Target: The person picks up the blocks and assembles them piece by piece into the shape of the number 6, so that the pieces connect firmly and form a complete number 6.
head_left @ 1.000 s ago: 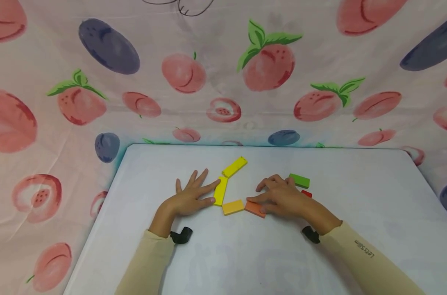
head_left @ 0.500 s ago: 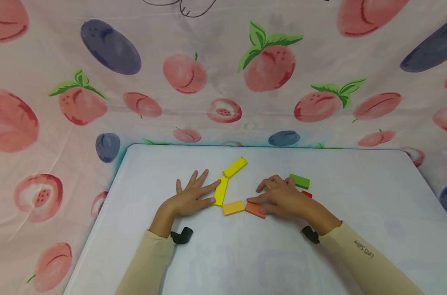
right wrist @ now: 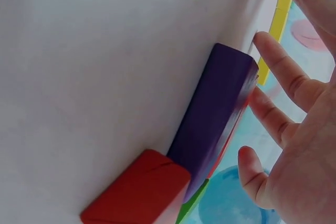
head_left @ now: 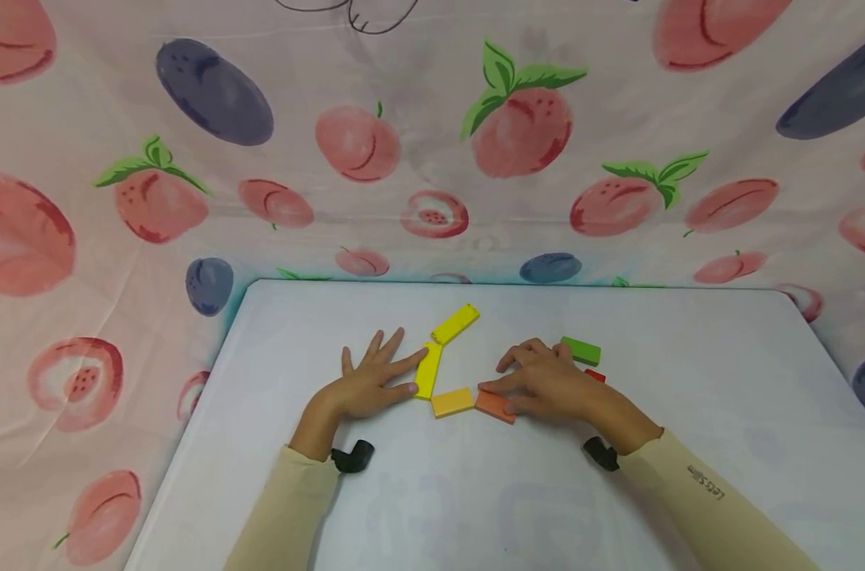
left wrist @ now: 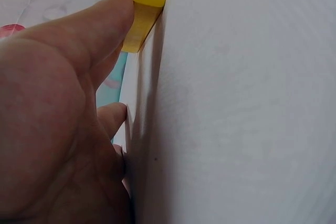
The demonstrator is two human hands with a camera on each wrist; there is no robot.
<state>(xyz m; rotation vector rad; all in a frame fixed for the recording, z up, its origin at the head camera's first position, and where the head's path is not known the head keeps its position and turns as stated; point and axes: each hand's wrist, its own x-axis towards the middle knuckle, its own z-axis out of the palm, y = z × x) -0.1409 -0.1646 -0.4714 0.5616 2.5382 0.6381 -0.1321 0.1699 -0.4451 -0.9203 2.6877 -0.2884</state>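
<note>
My left hand (head_left: 366, 385) lies with fingers spread beside a yellow block (head_left: 428, 371), its index fingertip and thumb touching the block's left side near both ends. The thumb shows against that block (left wrist: 149, 3) in the left wrist view. My right hand (head_left: 546, 382) pinches an orange block (head_left: 495, 404) between index finger and thumb, the block flat on the table. Between these two lies an amber block (head_left: 452, 402), its ends close to both neighbours. Another yellow block (head_left: 456, 323) slants away from the first one's far end.
A green block (head_left: 580, 350) and part of a red block (head_left: 595, 374) show beyond my right hand. In the right wrist view a purple block (right wrist: 212, 114) lies next to a red block (right wrist: 139, 190); the head view hides the purple one. A fruit-patterned cloth (head_left: 432, 159) hangs behind the white table (head_left: 432, 507).
</note>
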